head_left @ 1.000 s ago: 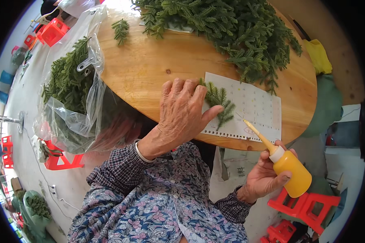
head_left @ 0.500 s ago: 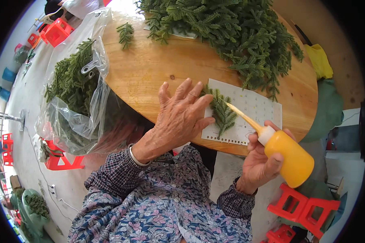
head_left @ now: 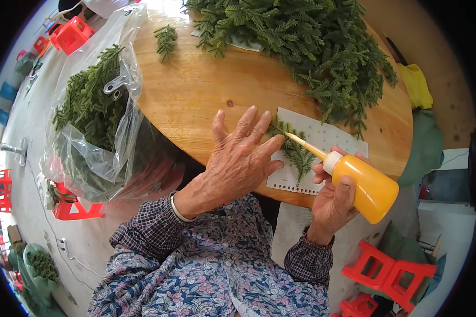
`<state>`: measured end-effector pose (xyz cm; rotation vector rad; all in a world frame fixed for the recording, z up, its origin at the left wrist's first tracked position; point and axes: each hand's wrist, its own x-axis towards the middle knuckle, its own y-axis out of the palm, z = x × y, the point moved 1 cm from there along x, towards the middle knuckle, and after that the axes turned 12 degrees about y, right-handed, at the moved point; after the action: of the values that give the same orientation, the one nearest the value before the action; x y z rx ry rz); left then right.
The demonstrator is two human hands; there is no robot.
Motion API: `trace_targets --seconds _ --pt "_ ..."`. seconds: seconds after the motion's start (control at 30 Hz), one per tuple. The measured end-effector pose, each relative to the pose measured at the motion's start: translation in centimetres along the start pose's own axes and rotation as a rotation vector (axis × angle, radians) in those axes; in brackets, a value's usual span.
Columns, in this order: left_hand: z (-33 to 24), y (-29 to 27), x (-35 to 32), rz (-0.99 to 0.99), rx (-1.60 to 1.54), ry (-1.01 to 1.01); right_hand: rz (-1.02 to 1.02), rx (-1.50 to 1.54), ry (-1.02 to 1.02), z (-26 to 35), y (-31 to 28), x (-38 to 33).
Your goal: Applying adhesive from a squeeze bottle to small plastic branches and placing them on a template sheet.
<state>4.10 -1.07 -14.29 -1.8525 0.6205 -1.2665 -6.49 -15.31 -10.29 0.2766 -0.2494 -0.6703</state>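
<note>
A small green fir sprig (head_left: 299,157) lies on a white sheet of printed paper (head_left: 336,138) at the table's near edge. My left hand (head_left: 243,150) is open, its fingers spread over the table, and the index finger and thumb reach the sprig's left side. Whether those tips press on the sprig I cannot tell. In my right hand (head_left: 330,203) is a squeeze bottle (head_left: 373,185) of yellow-orange liquid with a white collar. It is tilted, and its long thin nozzle points at the upper part of the sprig.
A big pile of fir sprigs (head_left: 312,47) covers the far side of the wooden table (head_left: 185,95), with a single loose sprig (head_left: 166,41) to its left. Left of the table hangs a clear plastic bag (head_left: 127,164) of greenery. Red stools (head_left: 391,272) stand at the lower right.
The bottle in my right hand has moved left and slightly up, bringing its nozzle tip further over the sprig. My left hand stays spread beside the sprig.
</note>
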Motion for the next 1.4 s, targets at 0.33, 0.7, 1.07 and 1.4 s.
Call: trace_targets --seconds 0.33,0.7,1.07,1.4 --pt "-0.1 0.1 -0.1 0.004 -0.016 -0.013 0.012 -0.001 0.003 -0.3 -0.5 0.0" --pt "-0.1 0.4 -0.1 -0.003 -0.044 0.000 -0.003 -0.048 0.011 0.0 -1.3 -0.3" --pt "-0.2 0.5 0.0 -0.017 -0.025 0.015 -0.032 -0.055 0.030 0.6 -2.0 -0.9" --pt "-0.5 -0.1 0.2 0.031 -0.016 -0.007 -0.043 -0.080 0.039 0.8 -2.6 -1.2"
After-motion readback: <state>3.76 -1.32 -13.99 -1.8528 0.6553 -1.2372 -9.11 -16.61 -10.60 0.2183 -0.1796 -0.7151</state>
